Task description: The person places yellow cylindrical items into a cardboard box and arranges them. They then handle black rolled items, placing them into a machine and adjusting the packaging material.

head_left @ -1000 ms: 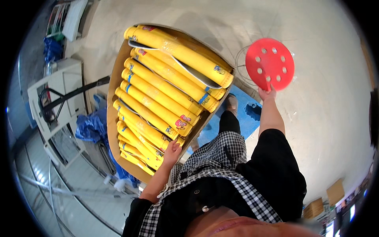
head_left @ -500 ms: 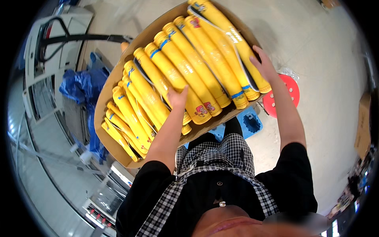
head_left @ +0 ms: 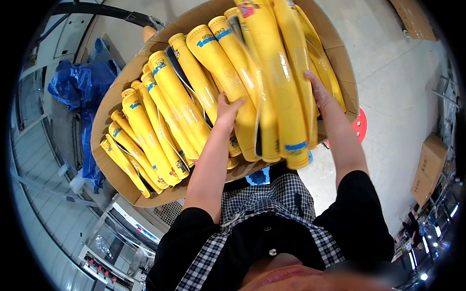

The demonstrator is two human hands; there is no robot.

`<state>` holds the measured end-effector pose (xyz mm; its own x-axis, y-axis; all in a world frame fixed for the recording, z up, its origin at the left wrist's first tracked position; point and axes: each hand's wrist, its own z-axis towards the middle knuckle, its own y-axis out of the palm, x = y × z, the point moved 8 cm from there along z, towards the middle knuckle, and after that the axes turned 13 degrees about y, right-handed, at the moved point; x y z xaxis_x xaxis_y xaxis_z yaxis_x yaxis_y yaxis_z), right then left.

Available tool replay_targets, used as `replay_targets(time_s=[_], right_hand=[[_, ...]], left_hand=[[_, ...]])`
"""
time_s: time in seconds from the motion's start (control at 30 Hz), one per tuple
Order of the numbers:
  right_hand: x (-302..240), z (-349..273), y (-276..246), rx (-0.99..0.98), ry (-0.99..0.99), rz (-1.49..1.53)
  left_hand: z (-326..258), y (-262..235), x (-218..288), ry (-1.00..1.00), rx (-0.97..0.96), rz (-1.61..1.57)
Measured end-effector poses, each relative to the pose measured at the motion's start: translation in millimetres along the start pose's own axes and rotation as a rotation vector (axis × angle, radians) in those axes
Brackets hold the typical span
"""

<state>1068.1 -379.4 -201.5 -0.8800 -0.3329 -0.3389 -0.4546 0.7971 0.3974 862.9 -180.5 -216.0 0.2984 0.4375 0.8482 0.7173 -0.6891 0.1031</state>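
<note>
A large open cardboard box (head_left: 347,63) holds a row of yellow rolled packs (head_left: 177,109), printed and wrapped in clear film, with dark and white edges on some. Between my two hands a bunch of yellow packs (head_left: 279,92) is pressed together and raised, its near ends overhanging the box's near wall. My left hand (head_left: 228,111) grips the bunch's left side, thumb across a pack and fingers down in a gap, partly hidden. My right hand (head_left: 318,91) is closed against its right side, fingertips on the outer pack. Further packs lie to the right of the bunch.
Blue plastic sheeting (head_left: 75,85) hangs at the left, near a white machine frame. Under the box's right side shows a red perforated stool seat (head_left: 360,127). A closed cardboard carton (head_left: 429,167) stands on the floor at the right, another brown carton (head_left: 412,19) at the far right.
Both hands have closed in on the right-hand packs and lifted them as a bunch toward me, fanning some apart. More packs on the right and the box's inner right wall now show.
</note>
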Motion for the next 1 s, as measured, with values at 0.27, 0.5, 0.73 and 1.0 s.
replay_targets(time_s=[0.27,0.5,0.73,1.0], right_hand=[[-31,45,-6,0.329,-0.303,-0.338],[-18,8,25,0.15,-0.103,0.218],[14,11,47,0.249,0.022,0.298],[56,-14,38,0.054,-0.147,0.316]], left_hand=[[26,-4,-6,-0.102,-0.152,-0.168],[13,-6,1,-0.014,-0.271,-0.367],[-11,-19,28,-0.393,-0.125,-0.721],[-32,-36,46,-0.05,-0.261,-0.48]])
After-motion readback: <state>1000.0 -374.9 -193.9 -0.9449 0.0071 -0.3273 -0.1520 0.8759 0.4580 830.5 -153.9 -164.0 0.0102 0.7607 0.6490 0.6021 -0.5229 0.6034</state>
